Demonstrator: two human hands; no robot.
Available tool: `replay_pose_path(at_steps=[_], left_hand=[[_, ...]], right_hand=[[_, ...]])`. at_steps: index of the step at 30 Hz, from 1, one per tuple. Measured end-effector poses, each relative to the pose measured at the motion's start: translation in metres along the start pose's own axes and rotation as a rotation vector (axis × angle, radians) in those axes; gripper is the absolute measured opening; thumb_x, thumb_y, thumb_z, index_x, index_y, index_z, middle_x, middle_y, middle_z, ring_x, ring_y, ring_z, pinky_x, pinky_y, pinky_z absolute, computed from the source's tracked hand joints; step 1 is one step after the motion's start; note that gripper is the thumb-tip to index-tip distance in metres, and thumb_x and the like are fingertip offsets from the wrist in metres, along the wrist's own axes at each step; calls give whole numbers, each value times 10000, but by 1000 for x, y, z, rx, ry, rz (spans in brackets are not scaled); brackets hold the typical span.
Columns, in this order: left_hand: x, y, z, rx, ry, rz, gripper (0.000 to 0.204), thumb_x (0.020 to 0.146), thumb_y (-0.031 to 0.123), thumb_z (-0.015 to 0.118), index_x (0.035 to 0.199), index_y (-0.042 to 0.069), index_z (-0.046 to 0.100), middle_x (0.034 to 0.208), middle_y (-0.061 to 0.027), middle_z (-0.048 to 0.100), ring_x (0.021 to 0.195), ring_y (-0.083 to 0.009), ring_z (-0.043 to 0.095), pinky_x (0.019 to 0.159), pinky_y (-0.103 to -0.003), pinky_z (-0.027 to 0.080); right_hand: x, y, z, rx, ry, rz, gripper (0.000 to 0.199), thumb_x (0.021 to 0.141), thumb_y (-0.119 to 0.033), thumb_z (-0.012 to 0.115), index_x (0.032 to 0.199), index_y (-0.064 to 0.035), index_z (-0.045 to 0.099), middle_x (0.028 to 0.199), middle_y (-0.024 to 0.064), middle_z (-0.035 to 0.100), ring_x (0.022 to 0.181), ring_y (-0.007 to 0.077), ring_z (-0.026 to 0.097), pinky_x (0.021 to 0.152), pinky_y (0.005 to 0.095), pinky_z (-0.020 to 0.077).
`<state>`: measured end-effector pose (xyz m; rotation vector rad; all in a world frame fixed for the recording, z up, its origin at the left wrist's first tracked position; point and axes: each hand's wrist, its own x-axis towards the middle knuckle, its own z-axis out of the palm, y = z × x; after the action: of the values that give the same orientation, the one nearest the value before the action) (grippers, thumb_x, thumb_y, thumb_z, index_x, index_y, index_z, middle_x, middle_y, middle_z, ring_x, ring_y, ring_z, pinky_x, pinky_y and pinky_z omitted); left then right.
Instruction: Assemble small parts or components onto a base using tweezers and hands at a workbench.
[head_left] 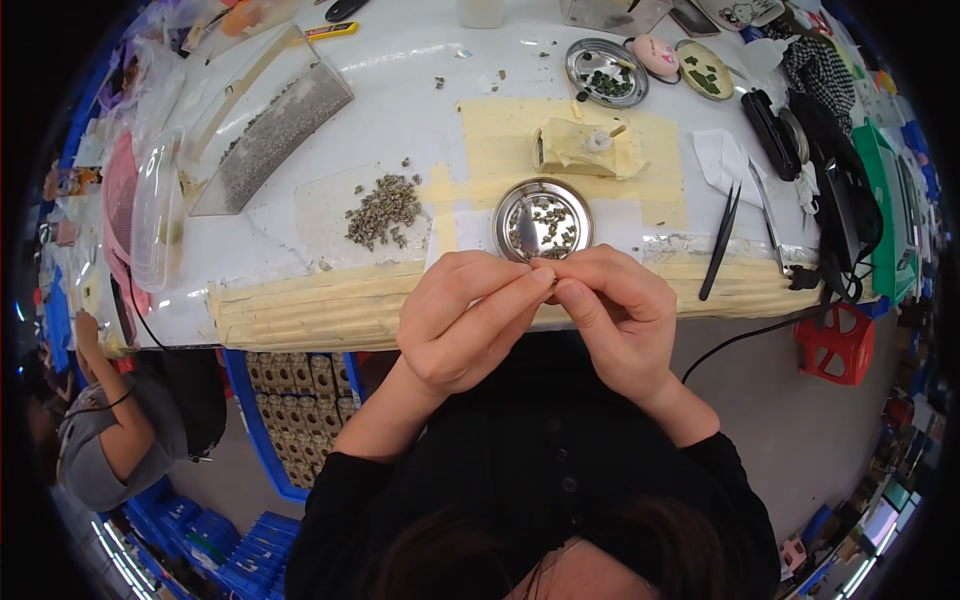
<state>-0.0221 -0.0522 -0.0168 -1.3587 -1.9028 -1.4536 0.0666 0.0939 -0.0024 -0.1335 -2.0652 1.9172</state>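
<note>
Pinching 1 tiny part, too small to identify, between meeting fingertips, the left hand (462, 318) and right hand (612, 312) hover at the table's (400, 90) front edge, just beside 1 round metal dish (543, 220), with 2 similar dishes (606, 72) near the back edge.

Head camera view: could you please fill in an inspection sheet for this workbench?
Surface: white table, front edge wrapped in beige tape.
Job's things: round metal dish of small grey-green parts just beyond the hands; loose pile of parts to its left.
Clutter: black tweezers, clear plastic tray, second metal dish, taped block.
Hands: left hand and right hand meet fingertip to fingertip at the table edge; any pinched piece is too small to tell.
Cables: black cable hanging off the right edge.
Surroundings: red stool, blue crates, another person at lower left.
</note>
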Motion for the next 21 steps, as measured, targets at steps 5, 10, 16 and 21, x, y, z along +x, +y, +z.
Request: replay_pose_path(at_steps=[5,10,16,21], left_hand=[[-1,-1,0,-48,14,-23,378,599,-87,731,970,-27,694,876,-97,632,718,-219,618,599,-296,495],[-1,1,2,-29,31,-55,338,618,-88,747,945,-17,698,851,-92,631,711,-209,615,587,-291,492],[0,3,2,-8,67,-129,258,670,-87,756,908,-13,692,832,-93,630,708,-202,616,582,-281,493],[1,1,2,-35,56,-129,250,685,-82,753,917,-17,685,839,-95,635,720,-199,622,590,-273,499]], right_hand=[[-1,-1,1,225,-8,131,169,868,-5,643,1031,31,670,920,86,645,792,123,618,711,234,491],[-2,3,-1,231,23,106,152,843,9,674,993,33,658,936,74,635,817,115,627,754,234,511],[0,3,1,-129,114,-152,149,796,14,715,942,20,689,896,91,656,765,124,627,688,232,500],[-1,3,5,-6,106,-50,175,790,21,714,964,17,699,888,101,657,768,127,625,679,230,497]])
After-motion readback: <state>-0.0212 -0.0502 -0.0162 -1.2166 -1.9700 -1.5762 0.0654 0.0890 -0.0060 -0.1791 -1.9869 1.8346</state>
